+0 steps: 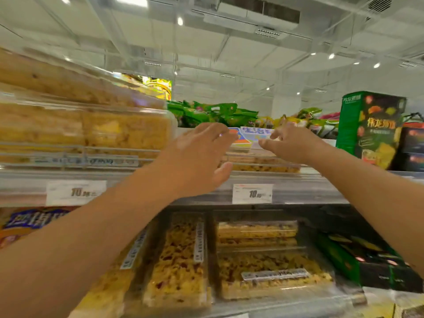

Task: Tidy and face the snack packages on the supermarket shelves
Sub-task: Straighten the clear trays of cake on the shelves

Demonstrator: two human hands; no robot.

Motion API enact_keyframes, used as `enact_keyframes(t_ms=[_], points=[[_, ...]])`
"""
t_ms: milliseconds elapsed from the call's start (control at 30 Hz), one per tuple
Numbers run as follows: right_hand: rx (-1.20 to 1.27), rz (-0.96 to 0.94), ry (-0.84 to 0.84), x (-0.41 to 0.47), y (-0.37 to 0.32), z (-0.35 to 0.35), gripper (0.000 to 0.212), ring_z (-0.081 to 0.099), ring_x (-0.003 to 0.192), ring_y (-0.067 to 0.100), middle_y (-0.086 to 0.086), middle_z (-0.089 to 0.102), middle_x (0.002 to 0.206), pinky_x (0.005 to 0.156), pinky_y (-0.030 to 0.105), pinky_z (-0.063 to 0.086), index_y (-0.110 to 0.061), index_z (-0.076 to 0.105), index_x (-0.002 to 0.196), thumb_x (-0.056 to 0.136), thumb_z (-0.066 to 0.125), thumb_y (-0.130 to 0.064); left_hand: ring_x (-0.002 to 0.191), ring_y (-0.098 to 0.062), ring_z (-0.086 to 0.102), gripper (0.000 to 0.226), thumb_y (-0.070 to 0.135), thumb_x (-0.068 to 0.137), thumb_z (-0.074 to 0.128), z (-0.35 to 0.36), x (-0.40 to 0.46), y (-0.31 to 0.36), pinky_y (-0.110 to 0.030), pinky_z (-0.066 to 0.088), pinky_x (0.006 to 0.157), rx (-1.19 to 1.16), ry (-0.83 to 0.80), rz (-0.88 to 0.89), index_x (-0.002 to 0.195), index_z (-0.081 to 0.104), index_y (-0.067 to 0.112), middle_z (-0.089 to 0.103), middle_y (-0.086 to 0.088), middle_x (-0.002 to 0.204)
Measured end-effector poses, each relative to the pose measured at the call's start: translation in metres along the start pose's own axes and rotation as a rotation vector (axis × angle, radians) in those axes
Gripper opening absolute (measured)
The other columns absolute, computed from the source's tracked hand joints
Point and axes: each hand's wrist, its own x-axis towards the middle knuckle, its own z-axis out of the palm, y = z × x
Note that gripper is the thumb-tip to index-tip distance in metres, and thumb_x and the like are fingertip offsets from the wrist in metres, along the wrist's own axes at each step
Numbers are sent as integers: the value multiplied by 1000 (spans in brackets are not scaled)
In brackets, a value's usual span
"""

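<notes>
The upper shelf carries clear plastic boxes of yellow puffed snack bars, long sides facing out. Between the raised hands sits a lower box with a blue label, long axis across the shelf. Left hand and right hand hover, fingers spread wide, holding nothing.

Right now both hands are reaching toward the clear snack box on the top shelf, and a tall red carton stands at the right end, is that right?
Not quite: the tall carton is green, not red, as the head view shows. The left hand and right hand do reach, fingers open, toward the clear snack box on the top shelf.
</notes>
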Motion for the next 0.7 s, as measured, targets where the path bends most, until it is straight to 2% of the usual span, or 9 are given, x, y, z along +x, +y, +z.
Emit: enact_keyframes(t_ms=[100,200,267,367,433,500,567,633,700], points=[[59,88,-207,23,18,4,75,49,119,33,11,47,143,92,38,41,-19,51,137,84,45,-72,143,-19,29,69,58,95,38,26,19,10,-39,34,111,102,-88,-140,152,24,22,29,0,157],[316,214,-366,40,26,2,91,50,116,34,9,40,148,90,44,47,-24,38,145,71,64,-71,134,-21,45,74,67,92,27,36,22,10,-39,47,96,240,-72,-210,149,30,20,41,1,152],[382,278,-469,49,33,0,82,54,110,33,12,43,142,81,42,51,-24,39,142,75,69,-60,121,-22,57,73,69,91,24,41,22,11,-38,53,87,295,-49,-211,145,38,21,53,1,142],[501,324,-624,56,45,-2,49,61,86,25,12,60,115,66,30,52,-25,51,120,81,71,-47,109,-20,62,72,70,88,21,43,21,12,-36,54,81,279,-10,-220,136,50,26,63,5,127],[599,316,-676,59,52,-1,49,63,85,24,11,65,112,69,32,51,-21,56,115,75,75,-40,107,-19,63,72,70,86,21,44,20,12,-35,53,80,260,4,-232,134,52,27,64,6,124],[687,270,-629,61,56,1,61,62,89,24,9,65,118,77,37,50,-13,57,119,67,80,-33,102,-18,64,68,70,87,21,46,19,11,-33,52,76,276,2,-220,128,55,27,66,8,120],[680,191,-487,62,57,2,64,61,87,22,9,65,113,70,35,50,-8,55,117,62,83,-27,86,-16,65,61,70,89,22,46,19,9,-28,47,61,315,-10,-210,110,59,26,67,10,99],[667,128,-362,61,56,2,60,63,91,25,8,66,104,64,35,51,-15,55,106,55,85,-23,67,-15,58,54,70,89,24,46,21,9,-24,33,52,333,-8,-224,93,55,25,56,10,74],[715,103,-311,60,58,2,64,62,94,27,6,64,104,61,35,52,-19,52,104,50,88,-17,59,-14,51,56,71,88,22,47,21,10,-24,32,51,342,10,-241,90,54,26,53,9,67]])
